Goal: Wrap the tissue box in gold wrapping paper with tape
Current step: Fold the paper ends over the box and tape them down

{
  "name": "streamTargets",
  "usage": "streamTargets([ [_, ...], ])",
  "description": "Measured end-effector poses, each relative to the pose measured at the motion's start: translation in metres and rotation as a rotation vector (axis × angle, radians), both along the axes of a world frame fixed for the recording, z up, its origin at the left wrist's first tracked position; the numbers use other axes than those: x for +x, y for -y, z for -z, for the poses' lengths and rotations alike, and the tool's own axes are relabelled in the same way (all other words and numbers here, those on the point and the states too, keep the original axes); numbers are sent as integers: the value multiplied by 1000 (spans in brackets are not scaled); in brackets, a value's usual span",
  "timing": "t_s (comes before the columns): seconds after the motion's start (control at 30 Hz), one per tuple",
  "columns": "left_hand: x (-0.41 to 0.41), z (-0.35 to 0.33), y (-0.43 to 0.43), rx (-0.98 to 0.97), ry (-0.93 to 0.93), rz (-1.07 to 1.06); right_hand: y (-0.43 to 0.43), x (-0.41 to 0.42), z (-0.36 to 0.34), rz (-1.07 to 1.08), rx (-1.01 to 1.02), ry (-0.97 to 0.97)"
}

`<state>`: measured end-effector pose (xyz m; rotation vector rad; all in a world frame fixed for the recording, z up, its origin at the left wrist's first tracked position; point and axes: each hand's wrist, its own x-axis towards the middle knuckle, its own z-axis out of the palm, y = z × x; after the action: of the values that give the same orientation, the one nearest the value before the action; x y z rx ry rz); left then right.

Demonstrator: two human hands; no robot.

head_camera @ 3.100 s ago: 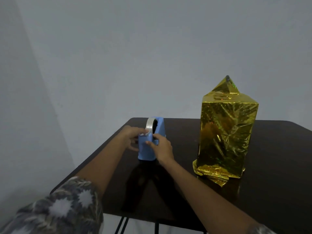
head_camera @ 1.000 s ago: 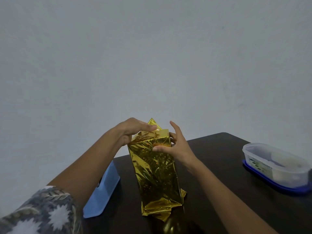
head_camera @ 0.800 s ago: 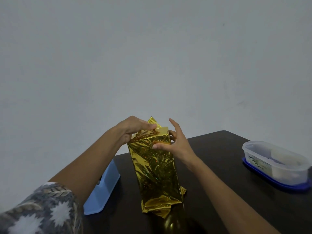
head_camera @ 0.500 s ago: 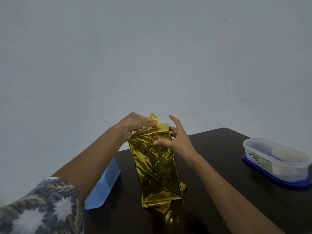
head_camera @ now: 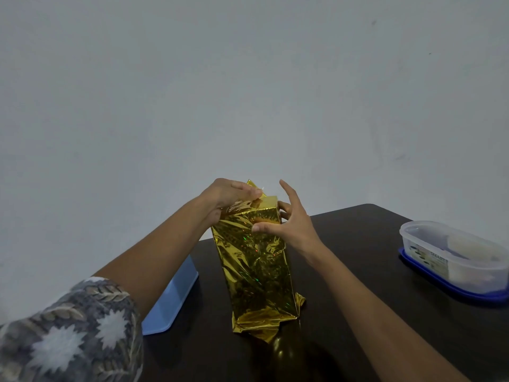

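On the dark brown tabletop (head_camera: pixel 358 244), the tall box wrapped in crinkled gold foil paper (head_camera: pixel 256 260) stands upright at centre, loose foil splayed at its base. At nine o'clock from it, partly behind the patterned sleeve (head_camera: pixel 68 332), lies a pale blue plastic tape dispenser (head_camera: pixel 173 296). At three o'clock, well apart, sits a clear plastic container on a blue lid (head_camera: pixel 451 257). The right hand (head_camera: pixel 289 224), spread wide, steadies the box's upper edge with its thumb. The left hand (head_camera: pixel 228 197) presses the top fold down, fingers closed on the foil. The box likely feels light and stiff, its foil slippery and easily creased; firm corners seem the best hold. Beyond rises a plain grey wall (head_camera: pixel 248 92).
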<state>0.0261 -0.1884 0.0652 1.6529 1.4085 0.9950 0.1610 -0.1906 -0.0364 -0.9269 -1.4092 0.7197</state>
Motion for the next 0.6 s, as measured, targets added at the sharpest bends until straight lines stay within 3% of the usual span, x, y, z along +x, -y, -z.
streamTargets([
  [0.27, 4, 2, 2, 11, -38, -29, -2, 0, 1, -1, 11, 1],
  [0.4, 4, 8, -5, 107, -124, -64, -1, 0, 1, -7, 20, -5],
  [0.6, 7, 12, -20, 105, -201, -255, 0, -1, 0, -2, 38, 33],
])
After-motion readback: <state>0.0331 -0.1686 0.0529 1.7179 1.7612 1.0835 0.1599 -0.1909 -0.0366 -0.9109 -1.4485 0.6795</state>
